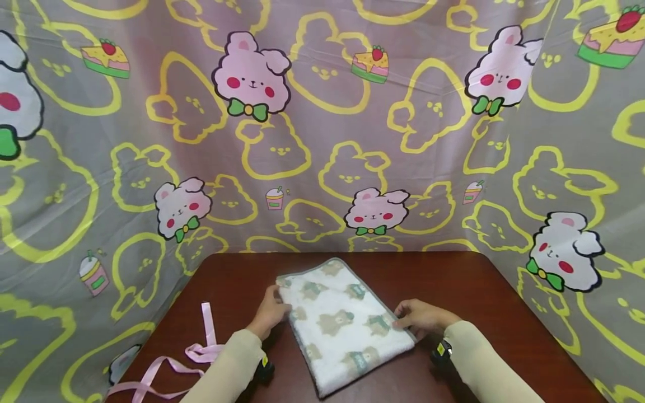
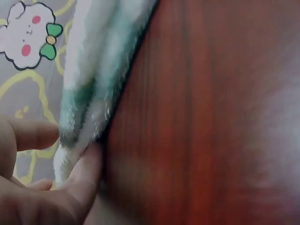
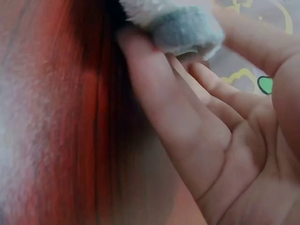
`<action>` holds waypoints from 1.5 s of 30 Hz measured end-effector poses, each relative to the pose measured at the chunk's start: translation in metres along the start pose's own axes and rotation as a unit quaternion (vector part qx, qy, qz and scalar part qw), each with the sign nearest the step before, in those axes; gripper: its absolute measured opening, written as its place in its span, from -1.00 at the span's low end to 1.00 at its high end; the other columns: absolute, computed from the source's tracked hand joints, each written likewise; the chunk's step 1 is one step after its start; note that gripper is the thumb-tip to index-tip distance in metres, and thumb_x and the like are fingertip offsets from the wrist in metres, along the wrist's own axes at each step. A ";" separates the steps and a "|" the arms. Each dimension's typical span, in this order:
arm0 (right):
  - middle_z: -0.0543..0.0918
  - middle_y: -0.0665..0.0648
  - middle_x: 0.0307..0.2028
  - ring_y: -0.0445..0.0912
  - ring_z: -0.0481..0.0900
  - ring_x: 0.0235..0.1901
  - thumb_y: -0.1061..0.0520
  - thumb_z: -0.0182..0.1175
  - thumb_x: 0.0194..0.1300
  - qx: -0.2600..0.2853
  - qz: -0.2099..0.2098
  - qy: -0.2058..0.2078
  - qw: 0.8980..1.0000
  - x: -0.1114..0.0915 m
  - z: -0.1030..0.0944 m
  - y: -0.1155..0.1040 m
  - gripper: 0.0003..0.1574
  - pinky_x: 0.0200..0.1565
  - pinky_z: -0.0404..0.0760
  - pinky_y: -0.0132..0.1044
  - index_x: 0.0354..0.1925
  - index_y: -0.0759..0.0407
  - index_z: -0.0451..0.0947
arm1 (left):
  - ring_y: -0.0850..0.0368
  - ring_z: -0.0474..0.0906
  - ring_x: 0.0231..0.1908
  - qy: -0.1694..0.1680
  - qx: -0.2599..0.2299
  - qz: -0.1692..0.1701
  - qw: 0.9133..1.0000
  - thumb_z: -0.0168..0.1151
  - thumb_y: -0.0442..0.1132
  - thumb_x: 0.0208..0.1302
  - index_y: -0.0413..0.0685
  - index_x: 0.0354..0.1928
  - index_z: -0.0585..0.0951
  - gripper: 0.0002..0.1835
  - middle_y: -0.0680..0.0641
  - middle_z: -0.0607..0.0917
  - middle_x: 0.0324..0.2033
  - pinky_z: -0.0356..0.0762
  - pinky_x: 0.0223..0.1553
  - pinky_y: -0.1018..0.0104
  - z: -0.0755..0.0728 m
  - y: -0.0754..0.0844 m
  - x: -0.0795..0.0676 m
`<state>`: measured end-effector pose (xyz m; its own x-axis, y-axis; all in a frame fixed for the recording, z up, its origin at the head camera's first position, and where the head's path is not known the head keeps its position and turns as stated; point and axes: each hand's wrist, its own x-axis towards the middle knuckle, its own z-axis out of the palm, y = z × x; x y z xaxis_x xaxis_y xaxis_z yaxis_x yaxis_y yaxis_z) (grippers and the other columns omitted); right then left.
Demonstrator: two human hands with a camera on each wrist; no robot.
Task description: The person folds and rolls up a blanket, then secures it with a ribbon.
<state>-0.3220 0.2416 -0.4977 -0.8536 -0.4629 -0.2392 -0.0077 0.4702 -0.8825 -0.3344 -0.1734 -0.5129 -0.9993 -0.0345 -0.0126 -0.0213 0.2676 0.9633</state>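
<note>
A folded white fleece towel [image 1: 336, 322], printed with beige bears in green and grey and edged with dark trim, lies at a slant on the table. My left hand [image 1: 269, 314] pinches its left edge, near the far left corner. In the left wrist view, thumb and fingers sit on either side of the towel's layered edge [image 2: 101, 89]. At the towel's right side, my right hand [image 1: 422, 317] grips the edge, thumb on top. The right wrist view has the fluffy fold [image 3: 187, 30] between thumb and fingers; the fingertips under it are partly hidden.
A pink ribbon [image 1: 168, 364] lies in loose loops on the table's left, partly behind my left sleeve. The dark reddish-brown table [image 1: 443, 274] meets a hanging cloth [image 1: 322, 168] with rabbit prints at the back and sides.
</note>
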 end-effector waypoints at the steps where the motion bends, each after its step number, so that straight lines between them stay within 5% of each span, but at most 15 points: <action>1: 0.55 0.18 -0.34 0.00 0.60 -0.48 0.11 0.34 0.25 0.001 -0.002 0.014 1.000 0.001 0.001 0.000 -0.59 -0.50 0.60 -0.12 -0.07 0.31 0.43 | -0.12 0.56 -0.18 -0.011 -0.017 -0.007 1.000 0.22 -0.46 0.17 -0.34 0.37 0.04 -0.21 -0.46 0.38 0.02 0.61 -0.27 0.07 0.001 0.001 -0.004; 7: 0.55 0.17 -0.33 0.00 0.60 -0.43 0.15 0.34 0.24 0.000 -0.024 0.049 0.998 0.011 0.004 0.002 -0.56 -0.46 0.59 -0.11 -0.02 0.34 0.44 | -0.10 0.65 -0.40 -0.094 -0.056 -0.037 0.993 0.30 -0.43 0.17 -0.24 0.46 -0.24 0.04 -0.47 0.46 -0.12 0.63 -0.36 -0.02 0.012 0.005 -0.027; 13: 0.53 0.14 -0.42 -0.06 0.50 -0.46 0.18 0.42 0.12 -0.035 -0.032 0.060 0.997 0.018 0.004 0.003 -0.53 -0.50 0.53 -0.16 -0.06 0.30 0.48 | -0.09 0.60 -0.40 -0.133 -0.040 0.006 0.990 0.28 -0.58 0.04 -0.11 0.48 -0.40 0.20 -0.69 0.00 0.25 0.62 -0.46 -0.01 0.026 0.008 -0.035; 17: 0.57 0.14 -0.45 -0.05 0.57 -0.51 0.19 0.46 0.07 -0.034 -0.027 0.023 0.999 0.017 0.007 0.001 -0.56 -0.52 0.60 -0.11 -0.14 0.28 0.48 | -0.12 0.55 -0.35 -0.126 -0.009 0.013 0.992 0.17 -0.67 -0.01 -0.16 0.49 -0.32 0.14 -0.59 -0.14 0.34 0.60 -0.51 0.02 0.025 0.012 -0.026; 23: 0.56 0.11 -0.54 -0.07 0.57 -0.61 0.25 0.47 0.03 -0.020 -0.022 -0.031 0.999 0.011 0.019 -0.007 -0.64 -0.54 0.63 -0.15 -0.30 0.28 0.47 | -0.11 0.44 -0.32 -0.093 0.047 0.017 0.994 0.10 -0.65 -0.04 -0.25 0.48 -0.16 0.03 -0.51 0.12 0.30 0.47 -0.59 0.19 0.018 0.013 -0.009; 29: 0.67 0.25 -0.50 0.00 0.66 -0.55 0.29 0.44 0.04 0.005 -0.025 -0.141 0.990 0.008 0.032 -0.013 -0.62 -0.49 0.65 -0.13 -0.26 0.28 0.42 | -0.28 0.35 0.13 -0.073 0.075 0.031 0.994 0.09 -0.60 -0.01 -0.29 0.46 -0.06 -0.06 -0.54 0.30 0.21 0.47 -0.26 0.13 0.014 0.014 0.001; 32: 0.69 0.30 -0.46 0.06 0.69 -0.51 0.17 0.41 0.15 0.007 -0.025 -0.162 0.986 0.011 0.032 -0.014 -0.66 -0.48 0.66 -0.11 -0.25 0.26 0.44 | -0.25 0.45 0.05 -0.071 0.078 0.010 0.994 0.19 -0.48 0.14 -0.28 0.47 -0.04 -0.11 -0.49 0.38 0.15 0.52 -0.19 0.05 0.008 0.014 -0.003; 35: 0.67 0.27 -0.45 0.06 0.69 -0.52 0.03 0.30 0.29 0.013 -0.024 -0.123 0.992 0.018 0.026 -0.012 -0.70 -0.50 0.65 -0.14 -0.27 0.24 0.49 | -0.15 0.54 -0.11 -0.088 0.067 -0.007 0.994 0.27 -0.36 0.21 -0.29 0.46 -0.06 -0.10 -0.41 0.48 0.03 0.57 -0.25 0.01 0.002 0.012 -0.014; 39: 0.61 0.20 -0.47 -0.05 0.62 -0.59 -0.02 0.18 0.40 0.020 -0.034 -0.020 0.999 0.034 0.017 -0.006 -0.65 -0.53 0.62 -0.19 -0.21 0.28 0.51 | -0.07 0.58 -0.25 -0.129 0.030 -0.013 0.991 0.31 -0.31 0.19 -0.34 0.45 -0.09 -0.05 -0.29 0.55 -0.14 0.60 -0.33 -0.01 -0.002 0.007 -0.037; 45: 0.58 0.17 -0.39 -0.04 0.55 -0.55 -0.02 0.21 0.37 0.018 -0.015 0.134 0.991 0.065 0.010 -0.006 -0.51 -0.47 0.60 -0.14 0.03 0.36 0.47 | -0.09 0.63 -0.30 -0.178 0.005 -0.014 0.984 0.36 -0.33 0.14 -0.40 0.40 -0.01 -0.08 -0.21 0.59 -0.26 0.61 -0.39 -0.05 -0.001 0.003 -0.062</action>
<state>-0.3718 0.2016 -0.5121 -0.9607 -0.2588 -0.1004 -0.0213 0.4295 -0.9028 -0.2722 -0.1716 -0.5086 -0.9451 0.2974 -0.1351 -0.0484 0.2815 0.9583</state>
